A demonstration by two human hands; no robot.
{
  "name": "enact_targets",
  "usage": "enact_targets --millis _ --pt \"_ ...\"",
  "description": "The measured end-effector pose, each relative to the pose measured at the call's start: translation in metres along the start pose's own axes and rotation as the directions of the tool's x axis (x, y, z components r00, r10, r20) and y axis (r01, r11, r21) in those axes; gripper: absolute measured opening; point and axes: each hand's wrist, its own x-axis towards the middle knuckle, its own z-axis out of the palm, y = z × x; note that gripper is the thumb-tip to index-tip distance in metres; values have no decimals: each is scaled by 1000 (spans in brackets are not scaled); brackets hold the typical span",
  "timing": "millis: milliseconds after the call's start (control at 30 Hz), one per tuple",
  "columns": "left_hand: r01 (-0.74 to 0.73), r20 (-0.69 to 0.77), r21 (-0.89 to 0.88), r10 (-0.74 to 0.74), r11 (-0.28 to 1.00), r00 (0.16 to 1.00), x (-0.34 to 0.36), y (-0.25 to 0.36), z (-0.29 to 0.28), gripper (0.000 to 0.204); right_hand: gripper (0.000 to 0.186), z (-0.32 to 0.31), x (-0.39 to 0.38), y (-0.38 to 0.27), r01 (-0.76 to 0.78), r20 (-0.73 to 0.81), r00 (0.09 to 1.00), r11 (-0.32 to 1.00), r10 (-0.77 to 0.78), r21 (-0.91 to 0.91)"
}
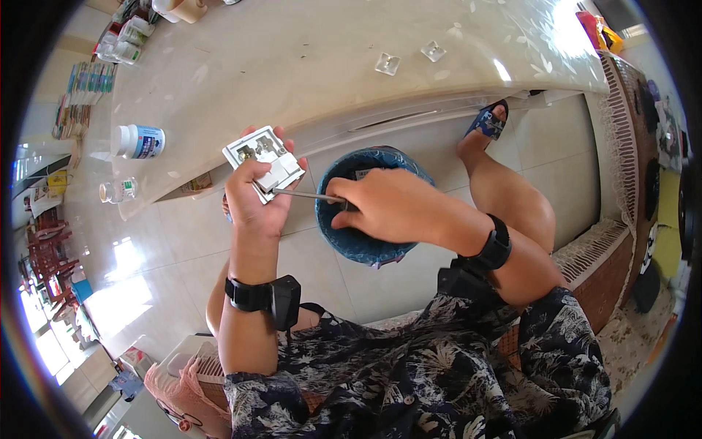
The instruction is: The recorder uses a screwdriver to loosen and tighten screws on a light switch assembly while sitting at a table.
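Note:
In my left hand (pixel 256 201) is a white square plastic panel (pixel 281 174) with metal parts set in it, perhaps a wall switch or socket. The thumb lies across its face and the fingers curl round its far edge. My right hand (pixel 391 205) grips a screwdriver (pixel 306 194), its handle mostly hidden in the fist. The thin metal shaft points left, and its tip meets the panel's lower edge. Below my right hand stands a round bin (pixel 351 247) with a dark blue liner; the hand covers much of its opening.
A pale glossy table (pixel 292 80) stretches ahead, with two small clear pieces (pixel 387 64) on it. At its left are a white bottle with a blue label (pixel 139 141) and a clear jar (pixel 118 191). A lace-edged brown seat (pixel 596 267) is at the right.

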Motion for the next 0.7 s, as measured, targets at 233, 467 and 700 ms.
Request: enact_targets --millis 233,467,700 --pt "-158 6 -143 161 977 987 0 -2 -3 64 32 15 0 -14 -122 141 988 904 69 410" --pt "-205 -151 -200 176 958 973 0 -5 2 61 33 39 3 -23 -133 52 991 810 126 571" --pt "-268 -197 -200 229 943 953 2 -10 3 60 29 62 1 -32 -115 -74 980 827 186 551"
